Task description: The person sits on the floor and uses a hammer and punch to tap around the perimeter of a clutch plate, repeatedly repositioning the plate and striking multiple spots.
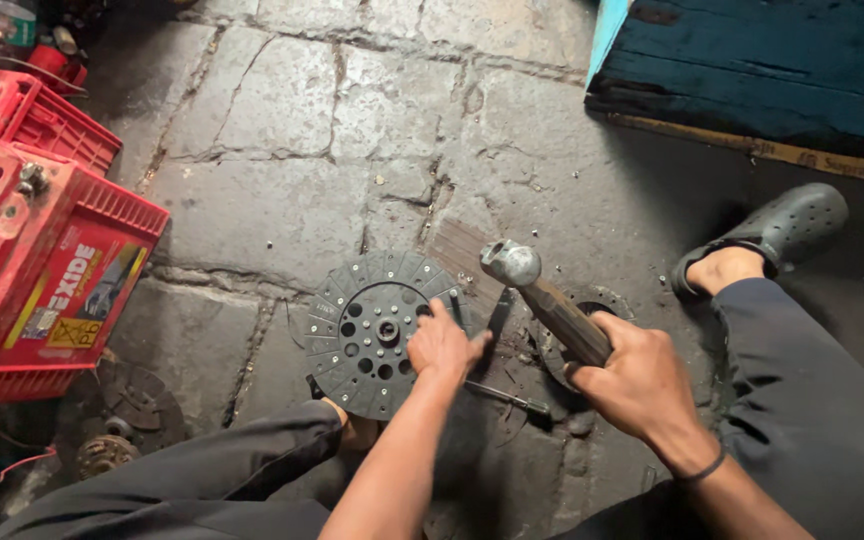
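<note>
Hands at work over a stone floor, seen from above; I look down past my own knees. My left hand rests on the near right edge of a round metal disc, fingers curled down against it, pinning it rather than wrapped around anything. The disc lies flat on the floor in the middle of the scene, dark grey, ringed with rivets and pierced with round holes about a central hub. My right hand is closed tightly around the wooden handle of a hammer. The hammer is raised off the floor, its rounded steel head pointing far and left, just right of the disc and apart from it. Below the hammer, a second, smaller round metal part lies on the floor, partly hidden by the handle. A thin screwdriver lies on the floor between my two arms. My right foot in a grey clog sits to the right. At far left stands a red plastic crate. At near left lie rusty round parts. A dark blue wooden platform fills the far right corner.
</note>
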